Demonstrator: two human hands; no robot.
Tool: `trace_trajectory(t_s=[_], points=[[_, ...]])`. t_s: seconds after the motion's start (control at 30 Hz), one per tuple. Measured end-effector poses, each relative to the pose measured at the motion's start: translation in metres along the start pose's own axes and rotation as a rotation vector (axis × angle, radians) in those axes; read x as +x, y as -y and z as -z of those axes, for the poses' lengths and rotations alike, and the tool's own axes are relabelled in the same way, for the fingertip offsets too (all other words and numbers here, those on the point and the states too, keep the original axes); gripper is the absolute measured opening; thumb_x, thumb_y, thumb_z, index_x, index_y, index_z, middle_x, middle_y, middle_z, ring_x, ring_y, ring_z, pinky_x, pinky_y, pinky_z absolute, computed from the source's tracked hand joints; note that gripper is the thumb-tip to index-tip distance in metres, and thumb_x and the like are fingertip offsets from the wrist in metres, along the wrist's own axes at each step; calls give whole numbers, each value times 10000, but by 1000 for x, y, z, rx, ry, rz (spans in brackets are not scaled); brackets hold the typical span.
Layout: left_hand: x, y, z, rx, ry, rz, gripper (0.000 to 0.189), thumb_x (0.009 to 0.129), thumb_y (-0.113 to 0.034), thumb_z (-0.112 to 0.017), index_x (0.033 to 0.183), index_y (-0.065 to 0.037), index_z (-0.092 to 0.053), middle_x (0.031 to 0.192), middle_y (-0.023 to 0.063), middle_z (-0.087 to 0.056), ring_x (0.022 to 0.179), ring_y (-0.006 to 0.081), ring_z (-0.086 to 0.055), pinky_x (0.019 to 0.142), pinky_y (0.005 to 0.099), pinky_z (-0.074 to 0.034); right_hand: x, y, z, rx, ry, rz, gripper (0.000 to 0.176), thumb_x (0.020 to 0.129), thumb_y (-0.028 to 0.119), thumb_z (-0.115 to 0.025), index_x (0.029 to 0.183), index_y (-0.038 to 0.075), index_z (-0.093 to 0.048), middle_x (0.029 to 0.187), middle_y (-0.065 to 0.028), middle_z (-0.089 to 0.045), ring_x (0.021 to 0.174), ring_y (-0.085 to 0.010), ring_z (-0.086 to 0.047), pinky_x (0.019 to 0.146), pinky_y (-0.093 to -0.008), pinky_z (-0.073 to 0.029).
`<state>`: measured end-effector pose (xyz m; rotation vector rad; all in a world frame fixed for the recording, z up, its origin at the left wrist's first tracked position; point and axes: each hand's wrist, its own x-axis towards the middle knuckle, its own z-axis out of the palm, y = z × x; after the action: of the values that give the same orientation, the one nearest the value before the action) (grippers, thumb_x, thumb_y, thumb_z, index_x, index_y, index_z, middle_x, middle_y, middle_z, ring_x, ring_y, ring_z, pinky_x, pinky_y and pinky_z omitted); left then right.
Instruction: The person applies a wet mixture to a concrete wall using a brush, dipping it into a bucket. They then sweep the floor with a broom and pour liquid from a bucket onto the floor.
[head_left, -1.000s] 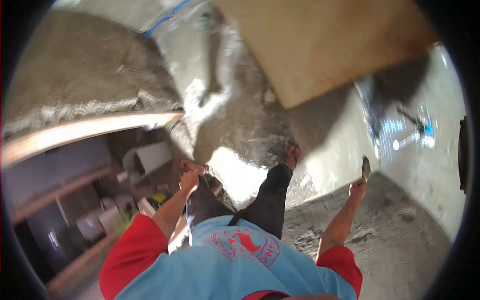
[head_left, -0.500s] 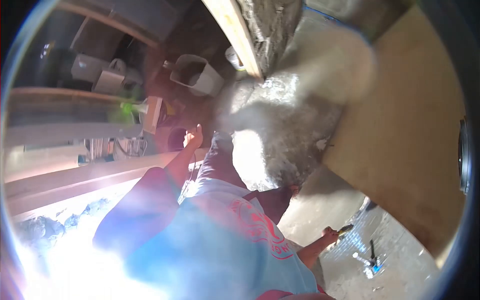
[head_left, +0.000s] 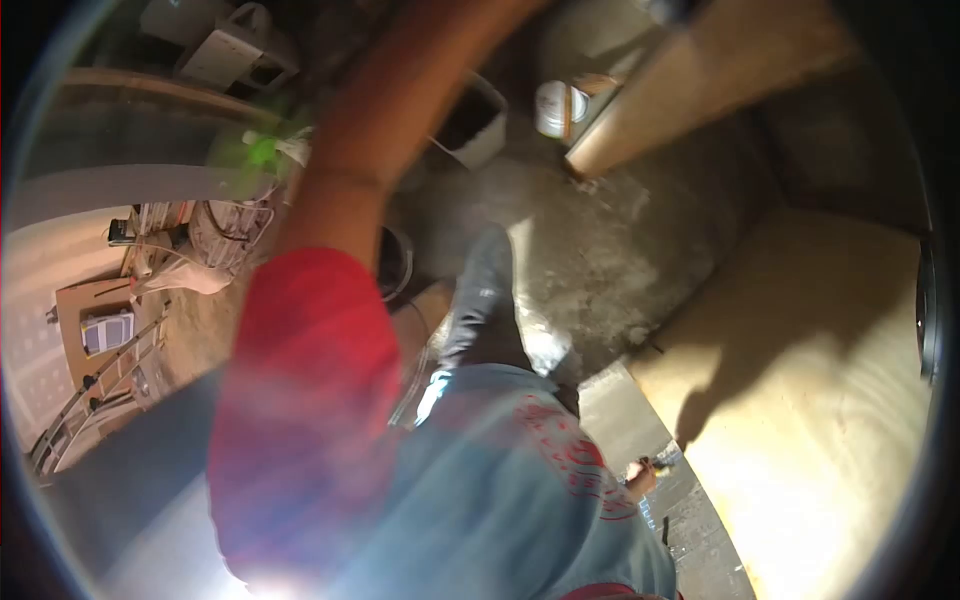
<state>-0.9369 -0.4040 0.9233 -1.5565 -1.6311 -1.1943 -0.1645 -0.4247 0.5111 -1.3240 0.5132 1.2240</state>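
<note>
A bare left forearm (head_left: 350,170) in a red sleeve reaches up across the view, blurred, and runs out at the top edge, so my left hand is outside the frame. Low on the right, my right hand (head_left: 640,478) is closed around a small yellow-and-dark tool (head_left: 660,467) whose kind I cannot make out. That hand is close to the edge of a large tan board (head_left: 790,400), with a shadow falling across the board. Below the hand, a dark slim object (head_left: 667,530) lies on the grey floor.
A wooden post or plank (head_left: 690,90) rises at the upper right beside a white tub (head_left: 553,110). A pale bucket (head_left: 480,140) stands partly behind the forearm. Bags and cables (head_left: 225,240) lie at left, near a ladder-like frame (head_left: 85,395). The concrete floor (head_left: 620,250) looks rough.
My left arm has swung up, taking its hand out of view. My right hand still holds the tool and appears slightly further left. The whole view has shifted, showing more of the left side.
</note>
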Motion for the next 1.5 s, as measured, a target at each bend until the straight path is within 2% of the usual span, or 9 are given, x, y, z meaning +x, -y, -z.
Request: trace_trajectory(t_s=[0.43, 0.63, 0.73, 0.87, 0.93, 0.97, 1.3, 1.43, 1.5], points=[[-55, 21, -87, -683, 193, 498, 931, 739, -517, -631, 1401, -20, -205, 1438, 256, -143, 1343, 442, -69, 1050, 621, -27, -224, -69, -47, -431, -79, 278, 254, 813, 227, -492, 569, 163, -457, 543, 25, -409, 480, -120, -407, 432, -272, -338], [16, 108, -72, -256, 237, 164, 1070, 657, -676, -612, 1359, 42, -242, 1417, 261, -215, 1291, 468, -210, 989, 690, -85, -176, -102, -61, -170, 115, 207, 262, 825, 266, -484, 585, 161, -488, 575, 14, -460, 518, -132, -453, 441, -278, -359], [83, 95, -79, -165, 735, 243, 648, 673, -640, -667, 658, 7, -637, 589, 69, -628, 496, 150, -584, 467, 299, -466, -107, -159, -64, 189, 249, 221, 270, 830, 286, -481, 592, 160, -504, 591, 8, -485, 536, -138, -476, 446, -282, -369], [70, 71, -102, -975, 519, 363, 540, 781, -268, -718, 1061, 154, -529, 1091, 197, -584, 932, 226, -599, 844, 318, -483, -142, -241, -136, 433, 77, 294, 153, 851, 183, -470, 703, 152, -449, 486, 44, -344, 370, -83, -304, 357, -246, -260], [77, 106, -99, -388, 535, 25, 703, 850, -490, -561, 1112, 159, -492, 1163, 263, -522, 1070, 312, -522, 991, 420, -347, -171, -272, -164, 598, 65, 135, 205, 870, 226, -474, 679, 155, -448, 476, 63, -339, 344, -63, -279, 323, -208, -215], [81, 101, -93, -160, 395, -146, 843, 858, -672, -300, 1061, 104, -557, 1068, 246, -590, 1047, 372, -533, 1006, 484, -272, -163, -293, -165, 685, 30, 36, 229, 882, 263, -480, 680, 160, -448, 457, 70, -318, 336, -58, -278, 317, -202, -215], [83, 119, -92, -279, 729, 25, 695, 951, -500, -80, 1165, 81, -397, 1235, 270, -441, 1070, 487, -433, 987, 570, -255, -243, -371, -146, 328, 21, 95, 282, 871, 375, -537, 757, 126, -472, 490, 63, -300, 369, -71, -234, 352, -227, -202], [35, 127, -89, -247, 176, -714, 443, 948, -78, -401, 1274, 194, -272, 1326, 375, -289, 1100, 421, -487, 962, 397, -406, -286, -376, -130, 108, -38, 187, 290, 873, 395, -519, 761, 129, -499, 485, 60, -286, 352, -66, -226, 331, -221, -184], [-24, 109, -71, -704, 495, -152, 502, 984, -189, -286, 1336, 158, -198, 1403, 338, -180, 1313, 399, -240, 1085, 417, -197, -301, -392, -123, 81, -83, 257, 350, 873, 448, -499, 788, 108, -517, 494, 56, -291, 370, -71, -242, 343, -235, -204]])
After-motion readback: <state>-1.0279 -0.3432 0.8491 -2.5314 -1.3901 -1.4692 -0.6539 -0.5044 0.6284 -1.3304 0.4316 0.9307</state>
